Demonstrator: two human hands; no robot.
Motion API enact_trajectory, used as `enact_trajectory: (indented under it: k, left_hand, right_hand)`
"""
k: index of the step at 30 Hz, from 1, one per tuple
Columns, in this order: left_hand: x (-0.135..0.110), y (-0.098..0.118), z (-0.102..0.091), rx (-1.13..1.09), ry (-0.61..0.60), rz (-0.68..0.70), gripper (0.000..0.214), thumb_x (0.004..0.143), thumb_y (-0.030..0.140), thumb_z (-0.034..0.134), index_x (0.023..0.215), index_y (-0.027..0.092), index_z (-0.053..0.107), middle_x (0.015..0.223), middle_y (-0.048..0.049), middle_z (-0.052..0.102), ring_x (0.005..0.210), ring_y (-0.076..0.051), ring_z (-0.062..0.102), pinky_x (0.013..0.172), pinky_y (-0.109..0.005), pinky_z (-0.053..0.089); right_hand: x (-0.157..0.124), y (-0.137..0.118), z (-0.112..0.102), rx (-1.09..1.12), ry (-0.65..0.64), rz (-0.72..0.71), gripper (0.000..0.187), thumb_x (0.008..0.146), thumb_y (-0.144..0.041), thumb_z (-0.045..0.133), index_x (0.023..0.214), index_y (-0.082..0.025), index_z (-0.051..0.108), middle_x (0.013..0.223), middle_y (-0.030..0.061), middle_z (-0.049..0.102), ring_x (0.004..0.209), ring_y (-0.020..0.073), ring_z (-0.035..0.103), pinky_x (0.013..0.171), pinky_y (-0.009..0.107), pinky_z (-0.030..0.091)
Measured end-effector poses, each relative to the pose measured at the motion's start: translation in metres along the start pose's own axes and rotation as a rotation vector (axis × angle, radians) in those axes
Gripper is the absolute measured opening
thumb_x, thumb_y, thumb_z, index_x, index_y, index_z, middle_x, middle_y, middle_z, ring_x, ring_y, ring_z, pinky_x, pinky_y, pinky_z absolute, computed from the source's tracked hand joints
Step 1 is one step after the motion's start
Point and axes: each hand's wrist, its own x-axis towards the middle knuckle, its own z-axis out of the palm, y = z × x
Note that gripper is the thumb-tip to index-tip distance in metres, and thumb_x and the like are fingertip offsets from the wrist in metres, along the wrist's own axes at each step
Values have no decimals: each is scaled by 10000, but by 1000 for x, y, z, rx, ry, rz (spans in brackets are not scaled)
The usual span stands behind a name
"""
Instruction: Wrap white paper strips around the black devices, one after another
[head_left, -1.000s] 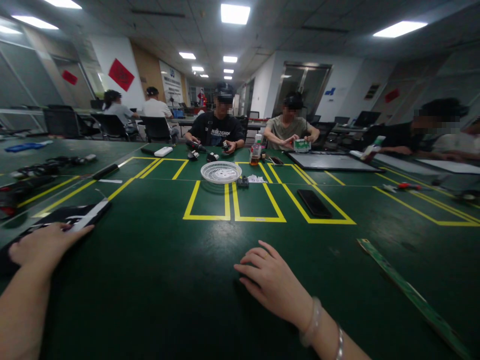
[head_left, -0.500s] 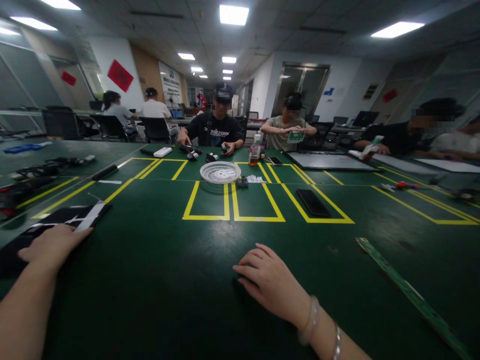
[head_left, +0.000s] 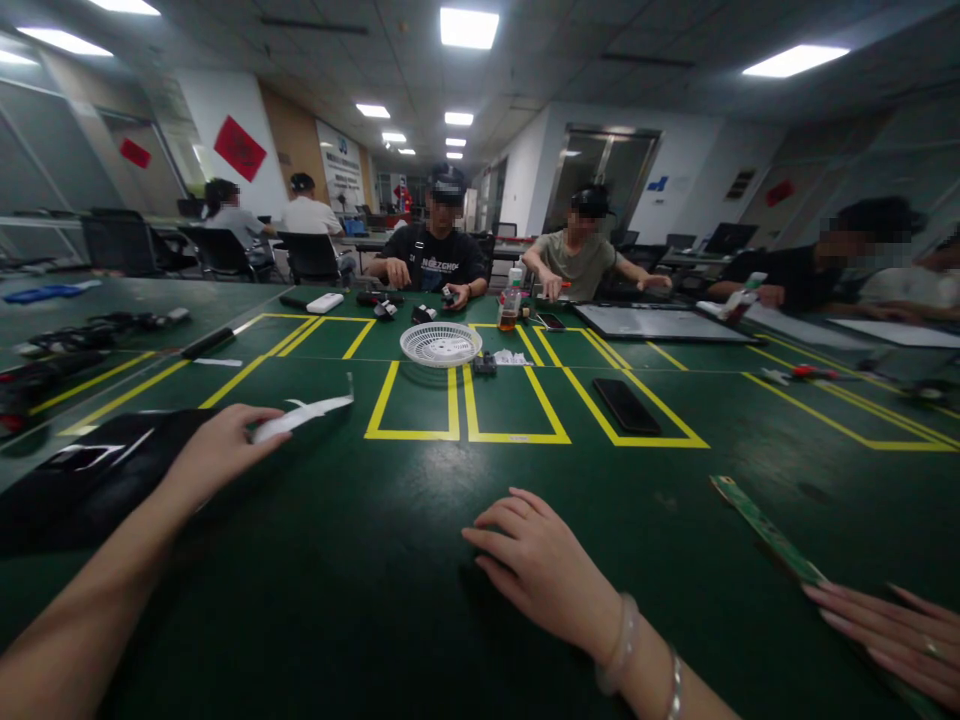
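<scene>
My left hand point(head_left: 217, 450) is closed on one end of a thin white strip point(head_left: 304, 413), holding it just above the green table point(head_left: 360, 560). The strip points right, toward the yellow-taped boxes point(head_left: 415, 403). A black flat panel point(head_left: 82, 470) lies left of that hand. In the middle foreground my right hand point(head_left: 540, 565) lies palm down on the table with its fingers apart and nothing in it; bracelets circle its wrist.
Another person's hand point(head_left: 889, 630) lies at the lower right by a long green strip point(head_left: 761, 523). A white basket point(head_left: 441, 344), a black phone point(head_left: 627, 405) and a bottle point(head_left: 511, 300) stand farther out. Several people sit across the table, near a large flat panel point(head_left: 652, 322).
My left hand has picked the white strip up off the black panel and carried it to the right. Another person's hand has come in at the lower right. My right hand has stayed put.
</scene>
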Motion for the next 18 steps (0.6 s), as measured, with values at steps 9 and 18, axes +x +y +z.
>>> enact_trajectory:
  k: [9,18]
  left_hand:
    - [-53,141,40,-356,-525,490,359,882,370,631,1228,274,642,1135,-62,554,997,-223,563,832,-291,499]
    - [-51,127,36,-264,-654,395,546,814,463,718,1317,309,571,1172,-35,597,1051,-238,594,868,-310,521]
  right_hand:
    - [0,0,1,-20,78,-34,536,901,-305,632,1407,-296,454,1382,64,546,1263,234,497,1135,509,286]
    - [1,-3,-1,113,-67,-14,370,935,-211,579,1290,-306,540,1160,21,661,1046,185,620,1111,499,298]
